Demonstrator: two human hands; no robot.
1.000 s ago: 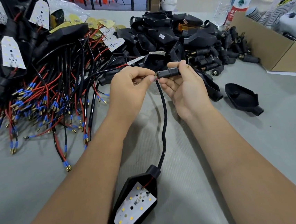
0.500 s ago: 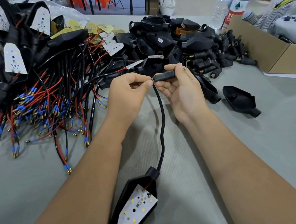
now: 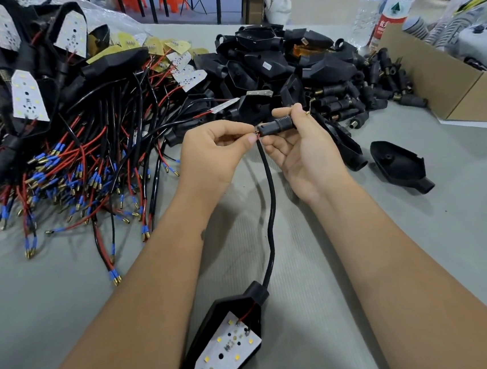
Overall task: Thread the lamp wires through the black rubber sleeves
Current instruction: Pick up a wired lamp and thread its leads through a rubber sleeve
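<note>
My right hand (image 3: 301, 152) pinches a black ribbed rubber sleeve (image 3: 279, 126) held level above the table. My left hand (image 3: 214, 154) pinches the end of the black lamp wire (image 3: 270, 199) right at the sleeve's left mouth, where a bit of red wire and a brass tip show. A brass tip also sticks out past my right thumb. The wire hangs down to a black lamp housing (image 3: 235, 328) with a white LED board, lying near the table's front edge between my forearms.
A heap of wired lamps with red and black leads (image 3: 64, 160) fills the left. Empty black housings (image 3: 278, 62) and loose rubber sleeves (image 3: 375, 88) are piled behind my hands. One housing (image 3: 398, 166) lies right; a cardboard box (image 3: 446, 81) and two bottles (image 3: 388, 6) stand far right.
Both hands have stayed together at the sleeve. A bit of red wire and a brass tip now show at the sleeve's left mouth.
</note>
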